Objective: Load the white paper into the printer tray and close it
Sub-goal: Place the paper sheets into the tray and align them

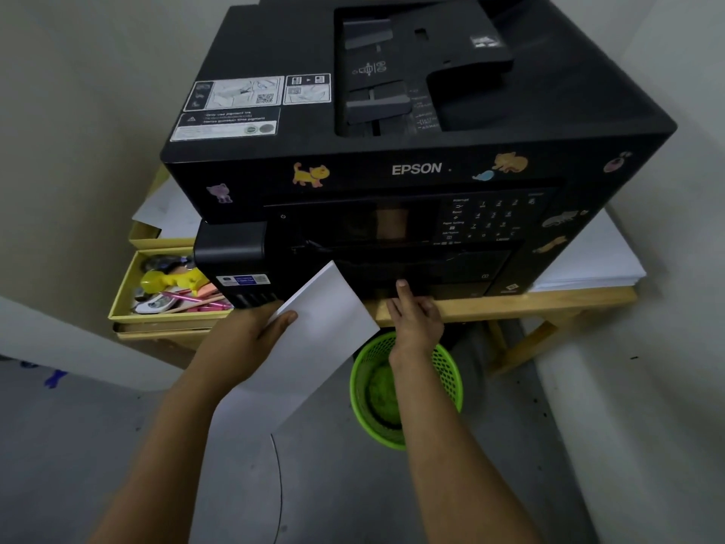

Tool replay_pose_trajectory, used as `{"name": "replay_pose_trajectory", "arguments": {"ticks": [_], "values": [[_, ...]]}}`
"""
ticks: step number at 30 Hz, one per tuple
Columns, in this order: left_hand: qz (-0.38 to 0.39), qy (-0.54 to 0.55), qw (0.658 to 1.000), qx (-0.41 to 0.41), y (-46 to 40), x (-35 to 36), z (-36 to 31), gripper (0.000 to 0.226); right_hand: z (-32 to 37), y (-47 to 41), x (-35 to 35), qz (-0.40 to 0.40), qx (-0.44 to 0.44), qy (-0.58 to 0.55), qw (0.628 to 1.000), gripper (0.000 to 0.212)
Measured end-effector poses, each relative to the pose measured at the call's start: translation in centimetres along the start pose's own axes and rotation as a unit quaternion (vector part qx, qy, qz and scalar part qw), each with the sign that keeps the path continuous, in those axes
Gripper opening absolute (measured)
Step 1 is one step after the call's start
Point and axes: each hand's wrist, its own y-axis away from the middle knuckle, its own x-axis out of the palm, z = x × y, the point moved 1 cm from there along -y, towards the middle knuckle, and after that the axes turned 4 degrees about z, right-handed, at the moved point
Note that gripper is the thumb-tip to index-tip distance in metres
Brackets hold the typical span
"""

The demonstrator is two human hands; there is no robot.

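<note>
A black Epson printer (416,166) with cat stickers stands on a wooden table (510,304). My left hand (251,331) grips a stack of white paper (321,339), held tilted in front of the printer's lower left corner. My right hand (412,312) rests at the bottom front of the printer, fingers on the tray front (443,286), which sits flush with the printer. Whether the fingers hook under the tray's handle is hidden.
A green mesh wastebasket (439,390) stands on the floor under my right arm. A yellow box of pens and small items (172,288) sits left of the printer. A pile of white sheets (588,261) lies on the table to the right. Walls close in on both sides.
</note>
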Motion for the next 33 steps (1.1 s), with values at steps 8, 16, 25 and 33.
{"name": "replay_pose_trajectory", "arguments": {"ticks": [8, 16, 25, 33], "values": [[-0.031, -0.020, 0.999, 0.027, -0.1, 0.5, 0.1, 0.046, 0.5, -0.4, -0.6, 0.017, 0.002, 0.028, 0.999, 0.036], [-0.043, -0.008, 0.999, 0.021, 0.1, 0.8, -0.2, 0.055, 0.8, -0.2, -0.8, 0.028, 0.001, 0.044, 0.999, 0.035], [-0.043, -0.017, 0.999, 0.027, 0.1, 0.8, 0.0, 0.049, 1.1, -0.3, -0.8, 0.033, -0.002, 0.056, 0.998, 0.036], [-0.037, -0.023, 0.999, 0.009, 0.3, 0.4, -0.6, 0.046, 1.2, -0.5, -0.7, 0.039, -0.004, 0.064, 0.997, 0.034]]}}
